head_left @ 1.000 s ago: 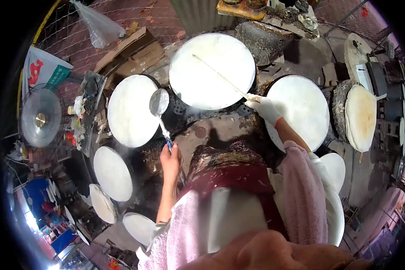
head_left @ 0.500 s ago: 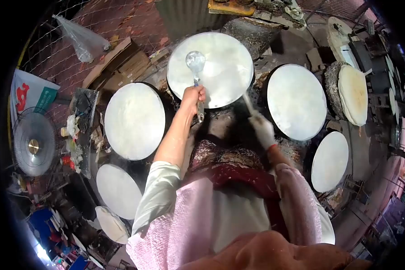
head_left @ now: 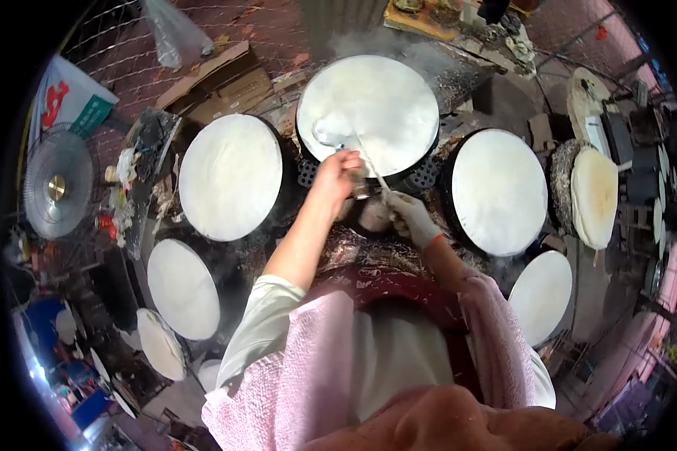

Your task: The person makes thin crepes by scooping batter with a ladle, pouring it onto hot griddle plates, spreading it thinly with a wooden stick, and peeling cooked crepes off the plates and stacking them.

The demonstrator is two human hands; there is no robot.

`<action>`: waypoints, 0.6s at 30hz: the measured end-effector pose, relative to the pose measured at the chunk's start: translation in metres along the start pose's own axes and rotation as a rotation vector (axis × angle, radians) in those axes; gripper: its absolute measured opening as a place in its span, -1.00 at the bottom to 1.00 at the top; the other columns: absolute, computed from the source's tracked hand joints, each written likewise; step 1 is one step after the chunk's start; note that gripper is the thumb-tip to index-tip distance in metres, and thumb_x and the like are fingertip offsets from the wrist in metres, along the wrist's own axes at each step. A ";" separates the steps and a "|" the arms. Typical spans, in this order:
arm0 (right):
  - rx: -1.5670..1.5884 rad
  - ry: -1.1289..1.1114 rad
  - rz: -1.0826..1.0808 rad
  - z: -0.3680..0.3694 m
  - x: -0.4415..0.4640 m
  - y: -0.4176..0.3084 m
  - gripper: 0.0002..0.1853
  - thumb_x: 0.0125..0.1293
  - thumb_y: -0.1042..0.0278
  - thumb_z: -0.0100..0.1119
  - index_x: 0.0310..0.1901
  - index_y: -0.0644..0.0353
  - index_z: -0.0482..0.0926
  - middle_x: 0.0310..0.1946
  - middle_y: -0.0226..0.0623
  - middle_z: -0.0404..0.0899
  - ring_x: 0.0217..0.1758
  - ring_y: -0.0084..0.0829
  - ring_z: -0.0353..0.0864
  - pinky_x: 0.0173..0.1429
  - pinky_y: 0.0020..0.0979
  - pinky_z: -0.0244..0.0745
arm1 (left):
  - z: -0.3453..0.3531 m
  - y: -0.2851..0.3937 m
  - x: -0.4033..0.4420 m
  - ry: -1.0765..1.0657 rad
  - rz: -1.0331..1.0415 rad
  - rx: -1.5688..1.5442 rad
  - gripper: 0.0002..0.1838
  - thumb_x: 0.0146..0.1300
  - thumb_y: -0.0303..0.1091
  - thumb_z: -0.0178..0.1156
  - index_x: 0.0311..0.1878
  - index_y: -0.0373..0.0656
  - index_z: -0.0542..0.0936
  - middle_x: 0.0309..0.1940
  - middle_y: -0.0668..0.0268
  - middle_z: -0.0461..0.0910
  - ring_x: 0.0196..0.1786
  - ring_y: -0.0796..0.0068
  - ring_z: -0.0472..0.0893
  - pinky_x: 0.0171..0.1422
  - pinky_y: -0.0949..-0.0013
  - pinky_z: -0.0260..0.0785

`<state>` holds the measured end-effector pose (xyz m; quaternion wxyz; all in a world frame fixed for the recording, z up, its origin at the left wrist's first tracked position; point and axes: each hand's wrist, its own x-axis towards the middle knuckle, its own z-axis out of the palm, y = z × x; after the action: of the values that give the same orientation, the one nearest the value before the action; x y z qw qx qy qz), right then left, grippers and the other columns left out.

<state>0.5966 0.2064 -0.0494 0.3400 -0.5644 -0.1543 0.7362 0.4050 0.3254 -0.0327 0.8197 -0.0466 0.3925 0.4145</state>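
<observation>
My left hand [head_left: 338, 177], bare, is closed around the handle of a round-headed metal ladle [head_left: 331, 131]. The ladle's head is over the near part of a large round pan [head_left: 376, 86] coated in pale batter. My right hand [head_left: 414, 214] wears a whitish glove and grips a long, thin flat stick [head_left: 372, 167], which crosses close beside the ladle and reaches over that same pan. I cannot tell whether the ladle or the stick touches the surface.
Further white-topped round pans stand on both sides, among them one to the left [head_left: 229, 177] and one to the right [head_left: 499, 192]. Stacks of flat rounds [head_left: 594, 197] lie at the far right and lower left. A fan [head_left: 56, 184] stands at the left, near a cardboard box [head_left: 218, 86].
My right hand has moved left and the stick has come up over the front pan beside the ladle. The ladle has come lower in view. Steam now shows behind the pan.
</observation>
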 end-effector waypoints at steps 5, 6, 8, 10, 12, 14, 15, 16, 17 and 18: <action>-0.344 0.241 -0.323 -0.075 0.031 -0.046 -0.72 0.32 0.28 0.21 -0.04 0.28 0.62 -0.25 -0.47 0.64 -0.23 -0.64 0.52 -0.11 -0.56 0.41 | -0.075 -0.004 -0.106 -0.298 0.011 -0.222 -0.68 0.52 -0.18 -0.18 0.05 -0.17 0.46 -0.64 0.56 0.36 -0.86 0.67 0.17 -0.67 0.48 0.15; -0.468 0.247 -0.457 -0.090 0.058 -0.036 -0.70 0.32 0.29 0.21 -0.03 0.33 0.60 -0.18 -0.40 0.67 -0.16 -0.59 0.55 0.03 -0.54 0.42 | -0.075 -0.013 -0.119 -0.439 0.154 -0.010 -0.69 0.52 -0.19 -0.16 0.04 -0.18 0.47 -0.63 0.54 0.29 -0.86 0.69 0.14 -0.67 0.45 0.15; -0.795 0.167 -0.482 -0.079 0.059 -0.028 -0.65 0.29 0.20 0.24 0.02 0.23 0.60 -0.03 -0.13 0.66 0.01 -0.47 0.60 0.18 -0.49 0.40 | -0.058 -0.015 -0.145 -0.367 0.249 0.107 -0.70 0.52 -0.22 -0.15 0.02 -0.21 0.48 -0.62 0.54 0.24 -0.85 0.72 0.13 -0.67 0.49 0.12; -0.960 0.105 -0.518 -0.063 0.051 -0.001 -0.64 0.26 0.15 0.28 0.00 0.17 0.62 0.01 -0.13 0.63 0.10 -0.34 0.60 0.23 -0.46 0.38 | -0.057 -0.020 -0.164 -0.404 0.180 -0.130 -0.67 0.54 -0.22 -0.19 0.05 -0.28 0.44 -0.62 0.56 0.24 -0.83 0.77 0.19 -0.67 0.53 0.06; -1.105 -0.046 -0.455 -0.057 0.037 -0.019 -0.60 0.28 0.14 0.23 0.09 0.15 0.57 0.05 -0.18 0.62 0.12 -0.28 0.58 0.24 -0.42 0.38 | -0.068 -0.036 -0.183 -0.466 0.168 -0.310 -0.67 0.53 -0.25 -0.18 0.06 -0.32 0.43 -0.59 0.54 0.28 -0.83 0.77 0.19 -0.69 0.52 0.03; -0.887 0.075 -0.622 -0.046 0.025 -0.033 -0.67 0.36 0.27 0.17 0.07 0.26 0.58 -0.02 -0.26 0.63 0.03 -0.47 0.52 0.18 -0.43 0.37 | -0.087 -0.053 -0.212 -0.376 0.283 -0.277 -0.67 0.52 -0.27 -0.16 0.06 -0.36 0.44 -0.57 0.51 0.33 -0.83 0.76 0.20 -0.70 0.55 0.06; -0.741 0.100 -0.616 -0.063 0.047 -0.025 -0.66 0.37 0.25 0.15 0.07 0.28 0.58 -0.01 -0.27 0.62 0.05 -0.47 0.51 0.19 -0.42 0.37 | -0.104 -0.056 -0.225 -0.370 0.309 -0.326 -0.67 0.51 -0.28 -0.14 0.04 -0.37 0.46 -0.57 0.50 0.34 -0.83 0.75 0.20 -0.70 0.57 0.08; -0.595 0.139 -0.605 -0.083 0.066 -0.013 -0.64 0.39 0.23 0.13 0.08 0.30 0.58 -0.01 -0.28 0.61 0.06 -0.47 0.49 0.20 -0.40 0.37 | -0.122 -0.066 -0.240 -0.379 0.328 -0.370 -0.68 0.50 -0.29 -0.12 0.02 -0.38 0.47 -0.56 0.49 0.36 -0.83 0.75 0.20 -0.70 0.59 0.09; -0.663 0.126 -0.588 -0.076 0.058 0.000 -0.64 0.38 0.27 0.15 0.10 0.33 0.56 0.01 -0.29 0.60 0.07 -0.49 0.48 0.21 -0.40 0.36 | -0.136 -0.074 -0.257 -0.419 0.350 -0.404 -0.69 0.49 -0.30 -0.10 -0.01 -0.37 0.50 -0.56 0.49 0.37 -0.82 0.74 0.20 -0.70 0.60 0.12; -0.731 0.126 -0.581 -0.070 0.049 0.010 -0.63 0.37 0.31 0.18 0.11 0.37 0.55 0.02 -0.30 0.59 0.08 -0.51 0.47 0.21 -0.41 0.36 | -0.151 -0.085 -0.277 -0.287 0.401 -0.406 -0.70 0.49 -0.30 -0.09 -0.03 -0.36 0.50 -0.58 0.50 0.34 -0.82 0.74 0.19 -0.72 0.61 0.06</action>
<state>0.6528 0.2213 -0.1129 0.3197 -0.6241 -0.5340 0.4724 0.2779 0.0306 0.0313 0.7426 -0.0719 0.1837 0.6400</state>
